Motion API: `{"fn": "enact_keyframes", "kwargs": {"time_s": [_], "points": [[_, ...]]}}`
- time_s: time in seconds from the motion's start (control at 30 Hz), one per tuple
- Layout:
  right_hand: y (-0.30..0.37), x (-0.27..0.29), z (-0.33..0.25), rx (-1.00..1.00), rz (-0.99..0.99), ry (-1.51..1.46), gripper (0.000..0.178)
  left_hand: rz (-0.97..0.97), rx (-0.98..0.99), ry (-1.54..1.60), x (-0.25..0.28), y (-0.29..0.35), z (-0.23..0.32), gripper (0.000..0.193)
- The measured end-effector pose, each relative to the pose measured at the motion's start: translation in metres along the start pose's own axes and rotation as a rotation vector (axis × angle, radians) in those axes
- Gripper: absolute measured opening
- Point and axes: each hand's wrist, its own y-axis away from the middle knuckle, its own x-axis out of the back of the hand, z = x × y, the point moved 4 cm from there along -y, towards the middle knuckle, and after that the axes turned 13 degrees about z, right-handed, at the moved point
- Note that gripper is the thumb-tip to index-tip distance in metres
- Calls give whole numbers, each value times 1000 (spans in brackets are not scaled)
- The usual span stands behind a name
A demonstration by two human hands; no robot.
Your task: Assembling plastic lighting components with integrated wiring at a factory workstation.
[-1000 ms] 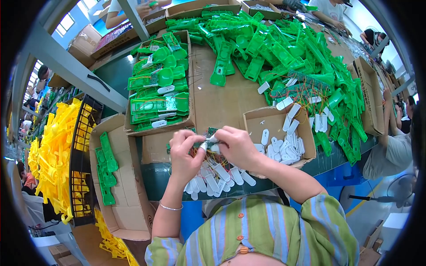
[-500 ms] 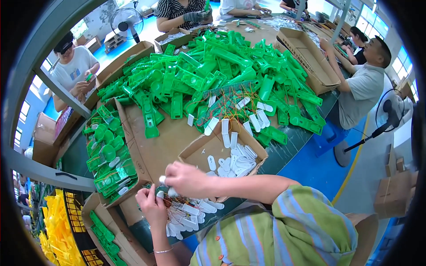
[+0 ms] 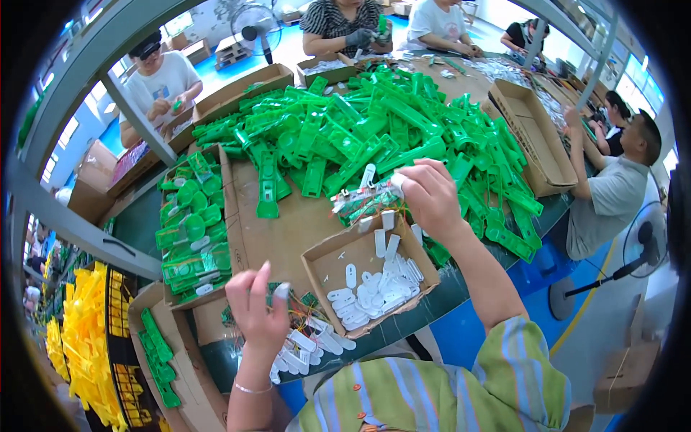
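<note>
My right hand (image 3: 434,196), with a white cover on a fingertip, is closed on a panel of small circuit boards (image 3: 366,196) with thin wires. The panel is tilted at the near edge of the heap of green plastic shells (image 3: 345,129). Below it stands a cardboard box (image 3: 311,268) of white oval plastic covers (image 3: 374,297). My left hand (image 3: 258,313) is held up, fingers apart and holding nothing, with white wrapping on one fingertip. Beside it lie wired white pieces (image 3: 306,347) and several small green boards, partly hidden by the hand.
A tray of green shells (image 3: 191,223) stands at the left, with a cardboard box (image 3: 188,360) nearer me. Yellow parts (image 3: 90,345) fill a black rack. A long carton (image 3: 533,137) lies at the right, by a seated person (image 3: 615,187). Other people work across the table.
My right hand has left my left hand and reached forward to the circuit board panel, which is now tilted up. My left hand's fingers have spread. The view has shifted.
</note>
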Motion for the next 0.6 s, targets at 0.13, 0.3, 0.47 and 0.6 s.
{"fn": "enact_keyframes", "kwargs": {"time_s": [0.13,0.3,0.47,0.6], "points": [[-25,27,-54,151,28,-89,20,119,-218,-12,-8,-47,50,47],[-28,39,-96,231,11,-45,23,-103,-354,181,-13,-48,55,36],[-26,30,-126,209,-53,-124,21,-139,-302,40,13,-32,53,35],[-31,21,-154,134,-143,-227,24,-47,-270,-89,51,-18,45,32]]}}
